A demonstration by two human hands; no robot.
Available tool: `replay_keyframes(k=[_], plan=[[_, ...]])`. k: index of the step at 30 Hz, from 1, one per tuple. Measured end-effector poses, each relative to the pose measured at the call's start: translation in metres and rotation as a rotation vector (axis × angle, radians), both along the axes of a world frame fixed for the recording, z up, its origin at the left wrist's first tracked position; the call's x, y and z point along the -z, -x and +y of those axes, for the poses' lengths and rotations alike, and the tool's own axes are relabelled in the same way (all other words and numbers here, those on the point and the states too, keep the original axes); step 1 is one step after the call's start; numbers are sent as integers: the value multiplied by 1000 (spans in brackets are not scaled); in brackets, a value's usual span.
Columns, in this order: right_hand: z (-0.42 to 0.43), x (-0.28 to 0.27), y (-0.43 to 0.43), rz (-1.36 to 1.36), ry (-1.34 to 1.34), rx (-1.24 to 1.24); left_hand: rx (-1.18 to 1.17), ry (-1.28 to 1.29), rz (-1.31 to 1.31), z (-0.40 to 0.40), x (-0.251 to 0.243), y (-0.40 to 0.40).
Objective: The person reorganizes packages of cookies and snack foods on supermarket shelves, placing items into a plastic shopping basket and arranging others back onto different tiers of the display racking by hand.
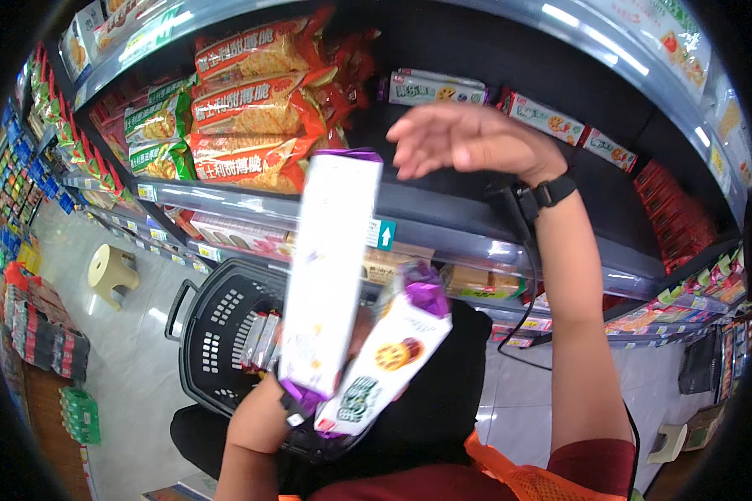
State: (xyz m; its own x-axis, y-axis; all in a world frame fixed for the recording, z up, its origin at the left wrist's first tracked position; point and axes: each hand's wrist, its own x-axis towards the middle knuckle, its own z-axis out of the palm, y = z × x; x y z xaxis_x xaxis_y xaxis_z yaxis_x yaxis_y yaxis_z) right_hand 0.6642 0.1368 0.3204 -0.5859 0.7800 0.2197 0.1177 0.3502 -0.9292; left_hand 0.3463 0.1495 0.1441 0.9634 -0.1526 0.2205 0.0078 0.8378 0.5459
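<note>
My left hand point(365, 329) is mostly hidden behind two long white-and-purple biscuit packs and grips them. One pack point(332, 269) stands nearly upright and looks overexposed; the other pack point(388, 357) leans to the right, with round biscuits pictured on it. My right hand point(454, 141) is raised before the shelf with its fingers apart, holding nothing. Just behind it on the shelf lie a white-and-purple biscuit pack point(435, 91) and red-and-white packs point(545, 119). A black plastic shopping basket point(191, 351) with several small packs inside is beside my left wrist.
Orange cracker bags point(244, 106) and green bags point(156, 125) fill the shelf's left part. Red packs point(670, 219) stand at its right end. A shelf edge point(451, 219) runs across the front. On the floor are a cream stool point(109, 269) and wrapped bottles point(78, 413). A black cable hangs by my right wrist.
</note>
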Motion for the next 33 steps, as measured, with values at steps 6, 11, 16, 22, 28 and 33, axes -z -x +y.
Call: replay_keyframes(k=[6, 11, 16, 22, 28, 33], plan=[[6, 7, 15, -29, 100, 32, 154, 164, -32, -28, -6, -69], [6, 11, 18, -136, -3, 260, -26, 315, -10, -35, -52, -70], [16, 25, 25, 39, 78, 222, 105, 230, -16, -41, -54, -78], [14, 18, 15, 158, 54, 263, 111, 857, 480, -7, 26, -73], [18, -1, -27, 553, -38, 698, -221, -76, 42, -23, 15, -58], [25, -6, -58, 392, -251, 1137, -226, -75, 213, -35, 41, -30]])
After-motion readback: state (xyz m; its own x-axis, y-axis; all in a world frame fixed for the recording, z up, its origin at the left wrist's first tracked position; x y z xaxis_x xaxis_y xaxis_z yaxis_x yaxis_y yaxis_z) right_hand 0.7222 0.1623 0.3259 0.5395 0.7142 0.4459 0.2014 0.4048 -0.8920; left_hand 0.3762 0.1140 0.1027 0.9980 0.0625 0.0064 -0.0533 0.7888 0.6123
